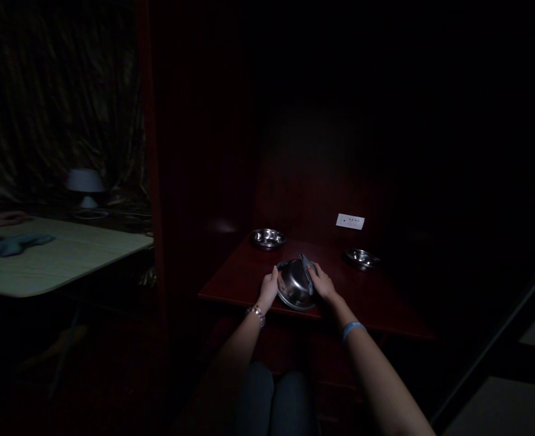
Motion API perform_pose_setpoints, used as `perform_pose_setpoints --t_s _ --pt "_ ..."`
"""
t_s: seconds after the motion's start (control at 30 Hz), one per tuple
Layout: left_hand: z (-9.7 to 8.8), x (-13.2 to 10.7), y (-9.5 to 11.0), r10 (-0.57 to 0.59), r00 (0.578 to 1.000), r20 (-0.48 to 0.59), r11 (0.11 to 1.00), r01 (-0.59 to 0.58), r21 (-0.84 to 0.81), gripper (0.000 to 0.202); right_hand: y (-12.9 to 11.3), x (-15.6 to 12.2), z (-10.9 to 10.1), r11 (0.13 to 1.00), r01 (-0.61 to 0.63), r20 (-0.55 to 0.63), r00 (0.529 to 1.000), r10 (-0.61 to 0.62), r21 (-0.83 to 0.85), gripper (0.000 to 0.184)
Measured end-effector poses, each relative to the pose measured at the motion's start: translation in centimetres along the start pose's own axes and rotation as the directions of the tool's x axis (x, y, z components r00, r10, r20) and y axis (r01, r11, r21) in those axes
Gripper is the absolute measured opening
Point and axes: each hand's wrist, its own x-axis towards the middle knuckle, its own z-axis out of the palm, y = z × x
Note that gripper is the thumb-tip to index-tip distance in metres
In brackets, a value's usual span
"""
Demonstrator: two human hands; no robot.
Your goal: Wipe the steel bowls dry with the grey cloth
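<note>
A shiny metal bowl [293,283] is held tilted above the front edge of the dark red desk [231,277], its rounded outside facing me. Its left rim is gripped by my left hand [269,288], which has a bracelet at the wrist. My right hand [322,282] is closed on a grey cloth [307,269] and presses it against the right side of the bowl. Part of the cloth is hidden under my right fingers.
A second metal bowl [268,238] stands at the back left of the desk, and another metal bowl [362,259] at the right. A white socket plate [350,221] is on the back wall. Leftward, a pale table [90,248] bears a cloth [16,246] beside another person's hand [6,218]; behind is a lamp [86,181].
</note>
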Motion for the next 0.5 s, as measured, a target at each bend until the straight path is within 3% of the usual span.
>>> perform_pose_setpoints --t_s 0.27,0.5 --pt "0.0 0.3 0.0 0.012 0.997 -0.076 1.0 -0.011 0.013 0.054 2.6 -1.7 1.7 0.954 0.003 -0.036 0.999 0.008 0.301 0.06" --pt "-0.1 0.7 -0.3 0.019 0.986 -0.166 0.999 -0.011 0.053 0.053 3.0 -3.1 2.4 0.977 -0.01 -0.075 0.997 0.026 0.215 0.055"
